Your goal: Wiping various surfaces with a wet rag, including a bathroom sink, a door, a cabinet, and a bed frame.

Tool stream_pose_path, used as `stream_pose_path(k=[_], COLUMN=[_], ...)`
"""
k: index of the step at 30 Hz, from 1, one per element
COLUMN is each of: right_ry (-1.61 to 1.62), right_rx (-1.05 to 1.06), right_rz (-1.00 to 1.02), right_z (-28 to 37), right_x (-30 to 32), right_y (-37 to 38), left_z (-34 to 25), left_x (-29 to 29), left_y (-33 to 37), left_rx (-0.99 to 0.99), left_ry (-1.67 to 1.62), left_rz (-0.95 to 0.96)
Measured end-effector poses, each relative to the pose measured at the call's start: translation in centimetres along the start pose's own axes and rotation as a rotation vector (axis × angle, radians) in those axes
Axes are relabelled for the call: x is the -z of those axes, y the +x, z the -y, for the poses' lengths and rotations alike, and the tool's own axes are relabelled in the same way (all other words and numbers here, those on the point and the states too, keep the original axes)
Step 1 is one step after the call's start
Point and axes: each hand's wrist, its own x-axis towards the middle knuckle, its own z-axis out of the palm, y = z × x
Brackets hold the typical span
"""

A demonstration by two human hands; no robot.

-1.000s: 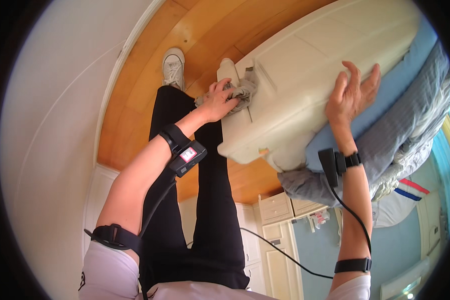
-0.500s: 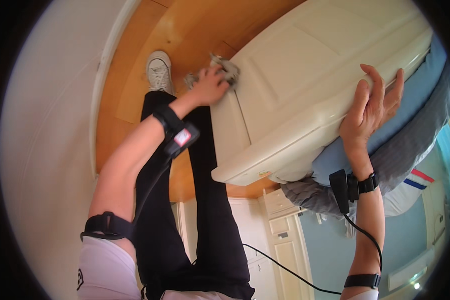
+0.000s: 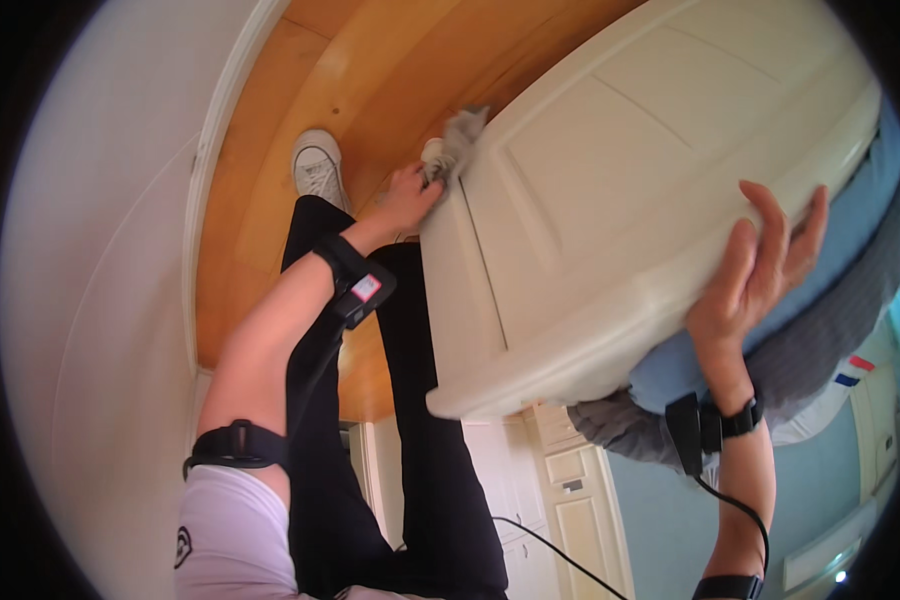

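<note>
My left hand (image 3: 407, 203) is closed around a grey cloth (image 3: 458, 145). A loose end of the cloth trails out past the fingers, slightly blurred. Both are at the left side edge of a cream panelled bed board (image 3: 610, 210), low down near the floor. At the board's rounded top edge, on the right, my right hand (image 3: 745, 285) is open with its fingers spread and holding nothing. Whether its palm rests on the edge cannot be made out.
Blue and grey bedding (image 3: 815, 270) lies behind the board. White sneakers (image 3: 317, 165) stand on the wooden floor (image 3: 260, 200), beside a pale wall (image 3: 100, 250) on the left. A black cable (image 3: 560, 555) runs to my right wrist. Cream cabinets (image 3: 505, 460) show at the bottom.
The view has shifted, so the board sits lower in the picture. My left hand and the cloth have moved to the board's side edge, and the bunched cloth now trails outward.
</note>
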Motion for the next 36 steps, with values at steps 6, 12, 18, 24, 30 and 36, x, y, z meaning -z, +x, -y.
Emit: stream_pose_path(k=[6,12,18,24,30,36], right_ry=[0.179,0.229,0.007,0.051,0.132,0.169], right_rx=[-0.027,-0.041,-0.027,-0.066,-0.104,-0.123], right_rz=[0.058,-0.016,-0.066,-0.116,-0.132,-0.136], right_z=[0.3,0.8,-0.2,-0.1,0.3,-0.2], right_x=[0.1,-0.7,0.3,0.3,0.5,0.3], right_y=[0.1,0.0,-0.1,0.0,0.3,0.6], left_z=[6.6,5.2,-9.7,-17.6,-21.5,-22.7], left_x=[-1.8,-1.2,4.7,10.3,5.0,2.9], left_y=[7.7,2.2,-10.4,-10.3,-5.5,-0.9], left_rx=[0.091,0.150,-0.010,-0.111,-0.182,-0.270], left_ry=[0.244,0.037,-0.104,-0.238,-0.183,-0.083], left_rz=[0.126,-0.067,0.291,0.386,0.238,0.244])
